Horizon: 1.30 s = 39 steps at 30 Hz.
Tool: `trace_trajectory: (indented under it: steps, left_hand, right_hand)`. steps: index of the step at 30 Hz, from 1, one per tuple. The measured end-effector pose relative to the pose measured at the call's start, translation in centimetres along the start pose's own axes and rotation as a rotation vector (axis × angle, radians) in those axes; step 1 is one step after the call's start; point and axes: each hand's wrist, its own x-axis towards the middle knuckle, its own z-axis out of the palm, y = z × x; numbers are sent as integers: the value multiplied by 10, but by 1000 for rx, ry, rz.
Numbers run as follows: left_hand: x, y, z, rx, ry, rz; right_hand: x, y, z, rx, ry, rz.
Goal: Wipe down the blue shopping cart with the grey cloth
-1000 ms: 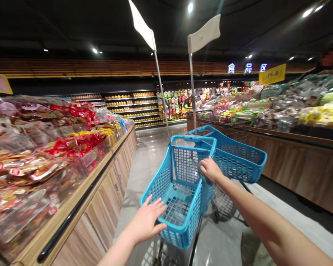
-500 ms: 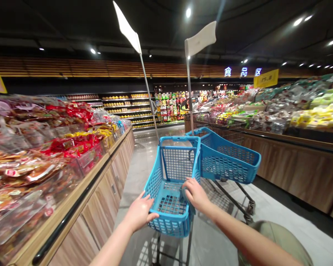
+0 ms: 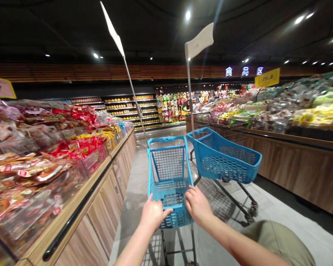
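Directly ahead of me stands a small blue shopping cart (image 3: pixel 178 218) with a lattice plastic basket on a dark metal frame. Its basket holds no goods that I can see. My left hand (image 3: pixel 153 214) grips the near left corner of the rim, thumb lying along the near edge. On the near right side, my right hand (image 3: pixel 197 204) has its fingers curled over the rim. A white flag (image 3: pixel 113 33) rises on a thin pole at the cart's far end, leaning left. Beside it on the right is a second blue shopping cart (image 3: pixel 230 166), which neither hand touches.
A wooden display counter (image 3: pixel 100 207) heaped with packaged food runs along the left. Another counter (image 3: pixel 296 166) with bagged goods lines the right. The second cart carries its own white flag (image 3: pixel 199 40). Stocked shelves (image 3: pixel 133 111) stand at the back. A knee (image 3: pixel 277 240) shows at lower right.
The held cart has swung round, its far end moving left away from the second cart, and its flagpole leans farther left. Both hands have shifted right with the near rim.
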Motion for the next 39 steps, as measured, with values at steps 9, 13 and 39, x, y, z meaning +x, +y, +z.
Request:
trace_trajectory:
  steps: [9, 13, 39]
  left_hand:
    - [-1, 59, -6, -47, -116, -72]
    - [-12, 77, -5, -153, -162, -70]
    - [42, 6, -6, -411, -111, 125]
  right_hand:
    - [-27, 13, -12, -19, 109, 98]
    - [-48, 24, -19, 15, 152, 61]
    - [-17, -8, 23, 84, 39, -48]
